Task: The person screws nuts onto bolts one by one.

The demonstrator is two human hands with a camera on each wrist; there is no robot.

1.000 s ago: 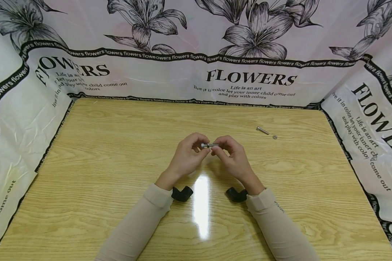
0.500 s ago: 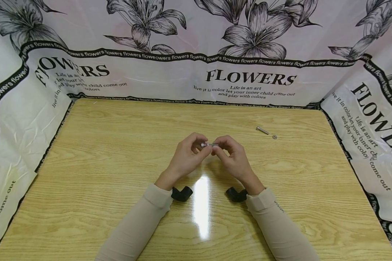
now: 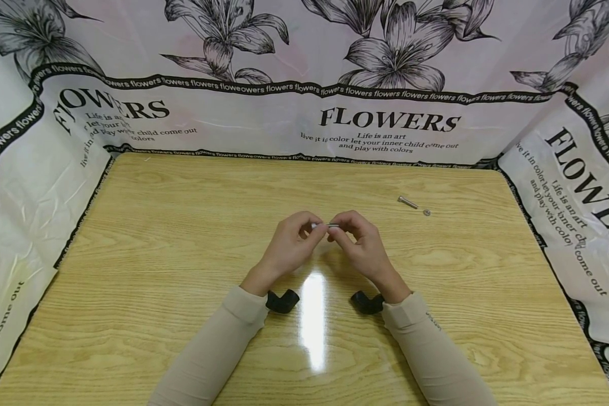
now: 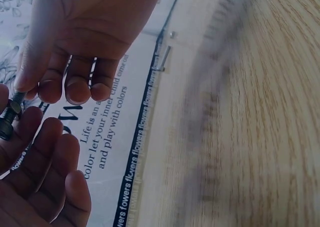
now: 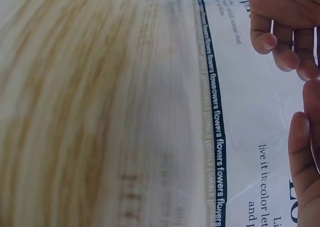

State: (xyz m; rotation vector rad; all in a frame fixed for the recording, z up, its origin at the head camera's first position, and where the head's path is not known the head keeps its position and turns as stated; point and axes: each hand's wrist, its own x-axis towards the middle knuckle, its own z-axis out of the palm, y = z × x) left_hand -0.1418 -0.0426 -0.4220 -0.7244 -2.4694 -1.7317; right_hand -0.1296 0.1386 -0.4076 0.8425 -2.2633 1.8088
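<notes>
A small metal bolt with a nut on its shank is held level between both hands above the table. My left hand pinches the nut between thumb and index finger, with the bolt head just beside them. At the other end, my right hand pinches the threaded tip between thumb and fingertips. The left wrist view shows the other fingers of both hands loosely bent. In the right wrist view, the bolt is out of sight and only parts of the hands show.
Another bolt lies on the wooden table, right of the hands, with a loose nut beside it. Black wrist mounts sit below each cuff. A flower-printed sheet walls the back and sides.
My left thumb and index finger have rolled across the nut, and the thumb now covers it in the head view. The right hand stays in place on the bolt's tip.
</notes>
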